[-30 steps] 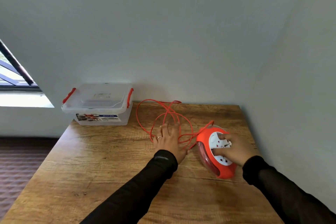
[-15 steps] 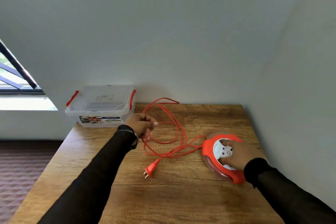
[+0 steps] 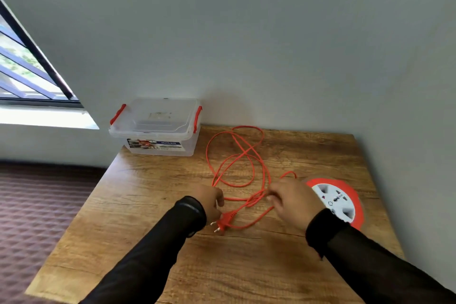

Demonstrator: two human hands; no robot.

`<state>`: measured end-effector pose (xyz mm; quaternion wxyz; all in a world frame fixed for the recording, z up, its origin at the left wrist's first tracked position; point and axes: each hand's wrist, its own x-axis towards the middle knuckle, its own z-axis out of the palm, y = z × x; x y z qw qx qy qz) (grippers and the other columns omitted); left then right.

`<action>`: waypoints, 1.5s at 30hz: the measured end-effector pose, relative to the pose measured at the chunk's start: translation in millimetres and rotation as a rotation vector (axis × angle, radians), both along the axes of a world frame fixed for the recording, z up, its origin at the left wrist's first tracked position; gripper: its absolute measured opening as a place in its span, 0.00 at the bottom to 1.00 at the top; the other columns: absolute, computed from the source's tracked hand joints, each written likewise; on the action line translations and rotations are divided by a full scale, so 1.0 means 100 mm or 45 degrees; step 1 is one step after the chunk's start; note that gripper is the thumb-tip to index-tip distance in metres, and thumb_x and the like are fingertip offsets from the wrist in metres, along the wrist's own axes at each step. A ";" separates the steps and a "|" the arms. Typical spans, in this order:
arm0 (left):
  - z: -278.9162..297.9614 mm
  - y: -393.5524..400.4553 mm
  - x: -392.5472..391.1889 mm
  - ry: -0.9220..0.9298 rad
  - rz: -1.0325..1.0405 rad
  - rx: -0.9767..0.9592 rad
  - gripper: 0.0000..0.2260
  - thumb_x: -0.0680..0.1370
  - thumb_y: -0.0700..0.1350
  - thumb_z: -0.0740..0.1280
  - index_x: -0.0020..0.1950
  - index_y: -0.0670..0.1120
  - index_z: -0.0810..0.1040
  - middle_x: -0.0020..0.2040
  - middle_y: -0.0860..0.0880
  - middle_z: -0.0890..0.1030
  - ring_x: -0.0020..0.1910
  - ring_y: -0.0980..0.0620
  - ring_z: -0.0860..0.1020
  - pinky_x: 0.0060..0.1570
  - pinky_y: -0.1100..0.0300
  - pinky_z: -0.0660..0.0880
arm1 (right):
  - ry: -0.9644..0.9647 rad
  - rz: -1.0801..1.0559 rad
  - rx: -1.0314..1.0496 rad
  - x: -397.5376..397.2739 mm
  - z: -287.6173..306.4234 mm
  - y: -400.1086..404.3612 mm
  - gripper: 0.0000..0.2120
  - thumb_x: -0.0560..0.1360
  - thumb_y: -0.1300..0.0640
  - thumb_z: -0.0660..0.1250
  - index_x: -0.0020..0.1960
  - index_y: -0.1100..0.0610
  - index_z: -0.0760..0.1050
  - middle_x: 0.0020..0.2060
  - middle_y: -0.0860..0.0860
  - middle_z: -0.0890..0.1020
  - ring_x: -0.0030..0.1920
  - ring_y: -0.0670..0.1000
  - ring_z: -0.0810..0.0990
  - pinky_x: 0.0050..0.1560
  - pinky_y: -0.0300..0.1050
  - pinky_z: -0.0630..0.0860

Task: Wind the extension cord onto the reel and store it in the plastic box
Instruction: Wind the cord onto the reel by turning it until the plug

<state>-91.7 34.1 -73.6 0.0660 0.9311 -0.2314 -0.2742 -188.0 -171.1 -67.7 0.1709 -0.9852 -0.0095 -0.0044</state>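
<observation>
Orange cord [image 3: 249, 163]: unwound, lying in loose crossing loops on the counter [image 3: 153, 205], reaching from the far edge near the wall back toward both hands.
Plug [image 3: 224, 221]: orange, two pins, flat on the counter just beside the left wrist.
Reel [image 3: 344, 196]: orange rim, white socket face up, lying flat at the right side of the counter, partly hidden by the right forearm.
Left hand [image 3: 209, 198]: fingers curled down over the cord just above the plug; its grip appears closed on a strand, though the contact is blurred.
Right hand [image 3: 291, 198]: grip closed, fingertips pinching a bunch of cord strands beside the reel.
Box [image 3: 158, 128]: clear plastic, lid on, red clips at both ends, at the far left corner, well apart from the reel.
Sleeves: black, on both arms.
</observation>
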 end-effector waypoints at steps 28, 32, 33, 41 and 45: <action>-0.10 -0.78 -0.37 0.465 0.517 -1.049 0.12 0.74 0.39 0.70 0.56 0.45 0.76 0.47 0.49 0.79 0.43 0.54 0.78 0.41 0.66 0.75 | -0.302 -0.661 1.492 0.09 0.02 -0.34 0.26 0.73 0.67 0.69 0.60 0.43 0.65 0.44 0.55 0.79 0.34 0.55 0.84 0.36 0.44 0.81; -0.09 -0.85 -0.40 0.706 0.680 -1.320 0.01 0.75 0.36 0.68 0.45 0.40 0.76 0.35 0.46 0.76 0.32 0.53 0.74 0.33 0.64 0.73 | -0.266 -0.587 1.534 0.09 0.06 -0.42 0.11 0.76 0.64 0.67 0.54 0.53 0.74 0.44 0.55 0.80 0.38 0.51 0.84 0.38 0.41 0.81; -0.07 -0.84 -0.39 0.720 0.678 -1.318 0.02 0.76 0.37 0.68 0.44 0.41 0.77 0.35 0.46 0.77 0.29 0.54 0.75 0.30 0.65 0.73 | -0.243 -0.571 1.508 0.10 0.06 -0.43 0.09 0.75 0.64 0.67 0.54 0.54 0.76 0.44 0.54 0.81 0.38 0.49 0.83 0.39 0.40 0.81; -0.03 -0.75 -0.29 0.437 0.520 -1.351 0.10 0.67 0.42 0.78 0.39 0.43 0.77 0.27 0.51 0.75 0.22 0.54 0.72 0.22 0.63 0.71 | 0.035 -0.305 1.349 0.22 0.07 -0.30 0.16 0.73 0.68 0.69 0.56 0.52 0.77 0.47 0.58 0.81 0.43 0.56 0.82 0.47 0.55 0.81; 0.00 -0.65 -0.21 0.469 0.632 -1.436 0.08 0.70 0.37 0.74 0.41 0.40 0.75 0.30 0.47 0.76 0.21 0.56 0.75 0.21 0.65 0.73 | 0.230 -0.243 1.370 0.27 0.05 -0.25 0.08 0.77 0.67 0.64 0.50 0.57 0.77 0.41 0.55 0.82 0.39 0.51 0.81 0.44 0.48 0.80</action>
